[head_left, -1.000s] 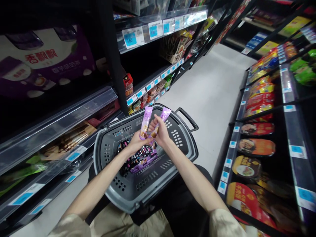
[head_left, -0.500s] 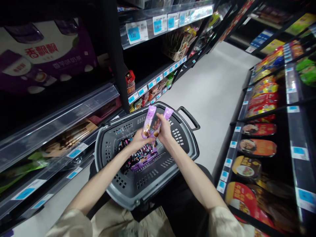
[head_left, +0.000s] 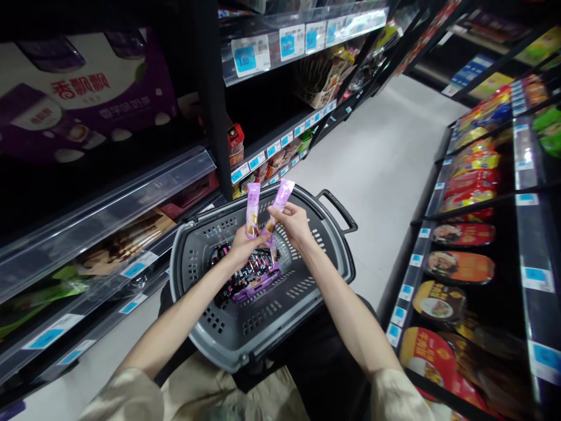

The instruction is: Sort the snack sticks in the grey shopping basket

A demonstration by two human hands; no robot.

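Up over the far half of the basket (head_left: 245,345), the left hand (head_left: 242,244) grips one purple packet (head_left: 252,209) upright by its lower end, and the right hand (head_left: 293,223) pinches a second purple packet (head_left: 279,202), tilted, just beside the first. Below them, against the basket's left wall, lies a heap of dark wrapped snacks (head_left: 245,273) with a purple pack (head_left: 258,285) at its near edge. Shelves (head_left: 272,140) with blue price tags (head_left: 245,58) flank the aisle floor (head_left: 385,158) on both sides.
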